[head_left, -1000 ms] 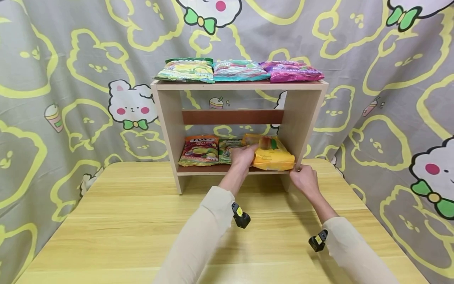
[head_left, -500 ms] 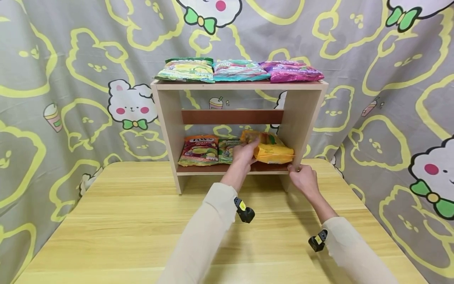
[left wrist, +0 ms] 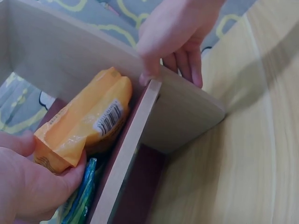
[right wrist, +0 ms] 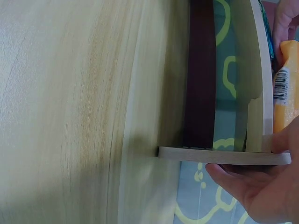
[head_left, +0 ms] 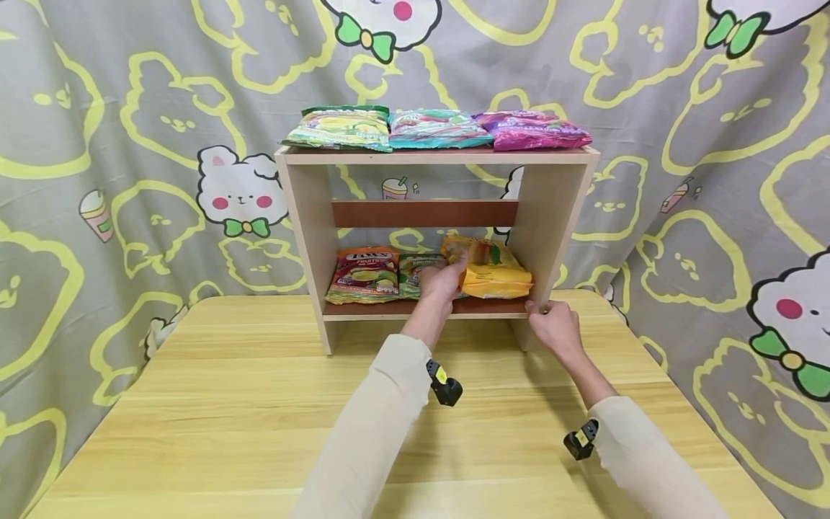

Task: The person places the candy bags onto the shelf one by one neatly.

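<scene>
A yellow candy bag (head_left: 498, 277) is at the right end of the small shelf unit's lower board (head_left: 395, 308). My left hand (head_left: 442, 282) pinches its left end, thumb on one side and fingers on the other, as the left wrist view shows. The bag's barcode side (left wrist: 105, 119) faces that camera. My right hand (head_left: 556, 326) grips the right side panel (right wrist: 224, 155) where it meets the lower board. Left of the yellow bag lie a green bag (head_left: 413, 272), partly hidden by my left hand, and a red-and-orange Fox's Fruits bag (head_left: 365, 275).
On the unit's top board (head_left: 441, 157) lie a green-and-yellow bag (head_left: 341, 128), a teal bag (head_left: 439, 130) and a purple bag (head_left: 533, 131). The unit stands at the back of a wooden table (head_left: 246, 404). A patterned curtain (head_left: 162, 94) hangs close behind and at both sides.
My left hand has lifted the yellow bag's front edge and shifted the bag slightly back and left on the lower board. The right hand has stayed at the side panel.
</scene>
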Demonstrator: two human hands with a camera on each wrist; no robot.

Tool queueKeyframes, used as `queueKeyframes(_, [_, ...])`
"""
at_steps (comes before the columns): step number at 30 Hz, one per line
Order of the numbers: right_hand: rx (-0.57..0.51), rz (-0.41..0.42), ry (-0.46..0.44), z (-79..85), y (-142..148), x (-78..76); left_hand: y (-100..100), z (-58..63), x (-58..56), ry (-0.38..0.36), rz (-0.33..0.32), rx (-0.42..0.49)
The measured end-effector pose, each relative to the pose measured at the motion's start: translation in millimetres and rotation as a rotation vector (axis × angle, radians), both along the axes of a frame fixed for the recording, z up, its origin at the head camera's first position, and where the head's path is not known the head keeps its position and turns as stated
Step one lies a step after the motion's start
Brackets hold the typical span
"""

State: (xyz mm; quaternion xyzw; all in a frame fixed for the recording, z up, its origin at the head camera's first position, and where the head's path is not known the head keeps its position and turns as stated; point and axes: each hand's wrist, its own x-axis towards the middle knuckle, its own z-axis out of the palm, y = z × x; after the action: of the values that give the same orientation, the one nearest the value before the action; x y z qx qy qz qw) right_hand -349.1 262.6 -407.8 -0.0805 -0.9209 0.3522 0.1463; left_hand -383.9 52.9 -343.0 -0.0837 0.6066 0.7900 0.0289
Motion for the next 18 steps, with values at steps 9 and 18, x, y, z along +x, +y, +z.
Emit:
queueKeyframes(9, [-0.009,0.002,-0.003,-0.7,0,-0.4,0,8.0,3.9,0.025,-0.030,-0.151])
queueKeyframes(18, [0.008,0.001,-0.004,-0.3,0,-0.7,-4,21.0,6.0,0.053,-0.162,-0.400])
